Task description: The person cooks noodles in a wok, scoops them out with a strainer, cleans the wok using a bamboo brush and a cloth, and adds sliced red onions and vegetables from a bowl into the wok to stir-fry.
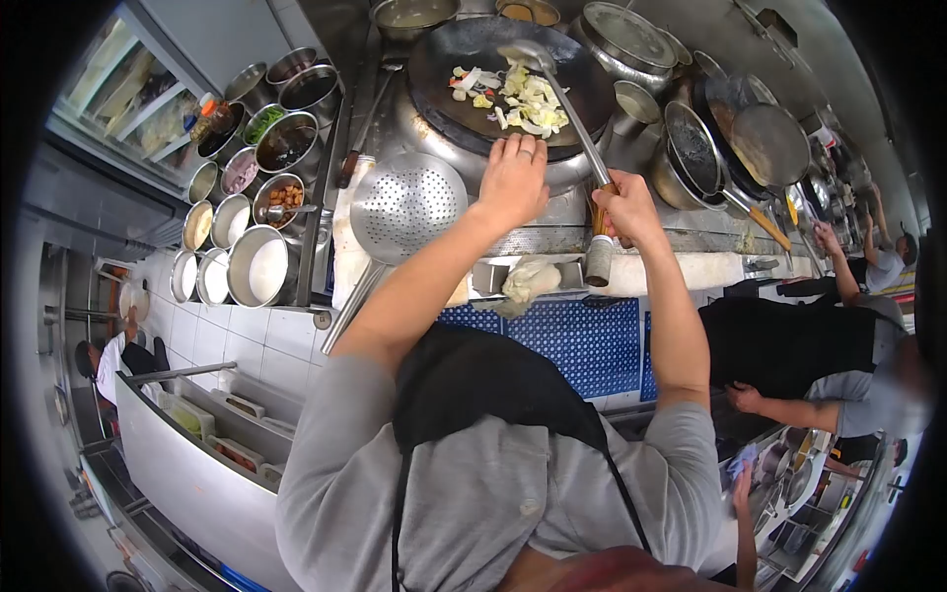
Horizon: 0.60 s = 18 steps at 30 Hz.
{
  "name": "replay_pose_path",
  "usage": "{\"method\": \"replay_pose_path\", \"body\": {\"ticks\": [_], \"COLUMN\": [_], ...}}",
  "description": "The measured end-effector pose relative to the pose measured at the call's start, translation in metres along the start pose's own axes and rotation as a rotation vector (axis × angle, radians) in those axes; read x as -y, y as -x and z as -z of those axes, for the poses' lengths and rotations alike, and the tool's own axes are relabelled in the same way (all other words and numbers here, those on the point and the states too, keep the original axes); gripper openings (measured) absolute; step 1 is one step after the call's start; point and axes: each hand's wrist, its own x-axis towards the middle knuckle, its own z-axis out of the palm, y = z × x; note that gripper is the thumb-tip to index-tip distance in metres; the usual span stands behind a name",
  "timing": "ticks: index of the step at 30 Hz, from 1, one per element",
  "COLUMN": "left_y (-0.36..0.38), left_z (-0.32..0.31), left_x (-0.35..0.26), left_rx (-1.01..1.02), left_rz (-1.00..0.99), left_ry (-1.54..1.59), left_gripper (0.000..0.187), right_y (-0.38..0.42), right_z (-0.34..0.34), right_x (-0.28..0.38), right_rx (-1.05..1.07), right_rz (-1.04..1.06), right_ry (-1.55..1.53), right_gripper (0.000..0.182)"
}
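Observation:
A large black wok [444,74] sits on the stove, with chopped cabbage [533,99] and bits of red and white food inside. My left hand [515,180] is at the wok's near rim, its fingers bent over the edge; the thumb is hard to see. In my right hand [628,209] is the wooden-ended handle of a long metal ladle [572,113]. The ladle's bowl is over the far side of the cabbage. Left of my left hand lies a perforated strainer [408,205]. A crumpled pale cloth [531,280] lies at the counter's front edge, below both hands.
Metal pots of sauces and ingredients [287,143] stand on the left. A long-handled tool [367,128] lies beside the wok. On the right are a mesh strainer [691,148] and more pans. Co-workers, one in a black apron [789,340], stand to the right.

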Motion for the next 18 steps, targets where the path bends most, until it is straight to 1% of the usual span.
{"method": "replay_pose_path", "body": {"ticks": [2,3,4,5,6,7,9,10,11,13,14,15,17,18], "left_y": [-0.017,-0.023,-0.028,-0.035,-0.038,-0.039,-0.037,-0.036,-0.04,-0.046,-0.048,-0.05,-0.043,-0.035], "left_z": [0.012,0.003,-0.013,-0.027,-0.035,-0.043,-0.056,-0.059,-0.057,-0.044,-0.036,-0.031,-0.025,-0.023], "left_x": [-0.001,0.001,0.006,0.011,0.021,0.026,0.032,0.031,0.03,0.024,0.02,0.019,0.021,0.022], "left_rx": [0.061,0.022,-0.018,-0.059,0.009,-0.004,-0.02,-0.017,0.052,0.194,0.19,0.162,0.115,-0.051], "left_rz": [0.061,0.077,0.092,0.106,0.131,0.115,0.088,0.108,0.15,0.233,0.263,0.25,0.228,0.2], "left_ry": [0.045,0.042,0.037,0.029,0.096,0.09,0.081,0.087,0.088,0.089,0.108,0.17,0.297,0.307], "left_gripper": [0.049,0.041,0.034,0.027,0.021,0.021,0.02,0.021,0.021,0.021,0.022,0.022,0.024,0.026], "right_y": [0.003,0.009,0.016,0.024,0.033,0.04,0.049,0.048,0.041,0.039,0.031,0.03,0.033,0.033], "right_z": [0.007,0.011,0.017,0.018,0.015,0.011,-0.008,-0.019,-0.03,-0.04,-0.049,-0.053,-0.053,-0.048], "right_x": [-0.008,-0.012,-0.014,-0.019,-0.026,-0.034,-0.061,-0.078,-0.099,-0.112,-0.132,-0.133,-0.141,-0.14], "right_rx": [0.014,0.022,0.061,0.021,-0.02,-0.059,-0.104,-0.093,-0.086,-0.107,-0.106,-0.102,-0.095,-0.094], "right_rz": [0.038,0.055,0.022,0.042,0.061,0.079,0.1,0.043,0.021,-0.019,0.015,0.05,0.029,0.035], "right_ry": [-0.11,-0.166,-0.227,-0.253,-0.278,-0.304,-0.398,-0.448,-0.443,-0.344,-0.292,-0.238,-0.248,-0.257], "right_gripper": [0.01,0.009,0.009,0.009,0.011,0.014,0.026,0.032,0.03,0.025,0.024,0.024,0.023,0.023]}}
